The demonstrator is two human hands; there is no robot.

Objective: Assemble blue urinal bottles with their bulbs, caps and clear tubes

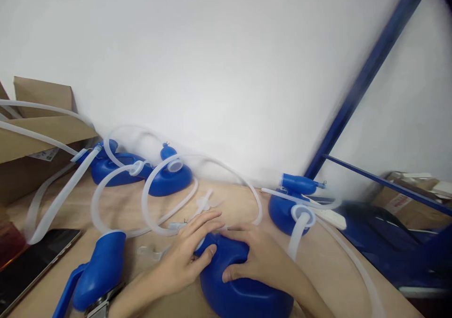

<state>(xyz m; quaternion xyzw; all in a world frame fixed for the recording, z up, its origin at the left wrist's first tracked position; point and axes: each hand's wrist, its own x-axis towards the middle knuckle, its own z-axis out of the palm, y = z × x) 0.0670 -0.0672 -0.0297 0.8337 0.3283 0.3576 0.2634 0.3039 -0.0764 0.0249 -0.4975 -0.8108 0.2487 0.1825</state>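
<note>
A blue plastic bottle (243,293) with a moulded handle rests near the front edge of the table, directly before me. My left hand (192,245) is at its neck, thumb against the side and fingers reaching over the top. On the bottle's upper body, my right hand (259,252) grips with thumb and fingers apart around the blue plastic. The bottle's mouth is mostly hidden behind my left hand. Just beyond my fingers lies a clear plastic fitting (204,202). To the left of my left forearm, a blue funnel-shaped piece (102,266) with a handle lies on the table.
Similar blue bottles (169,179) with coiled translucent hoses (144,200) stand along the wall. Another blue bottle (286,210) with a hose is at right. A phone (35,261) and an open cardboard box (45,130) are at left. A blue metal frame (360,92) rises at right.
</note>
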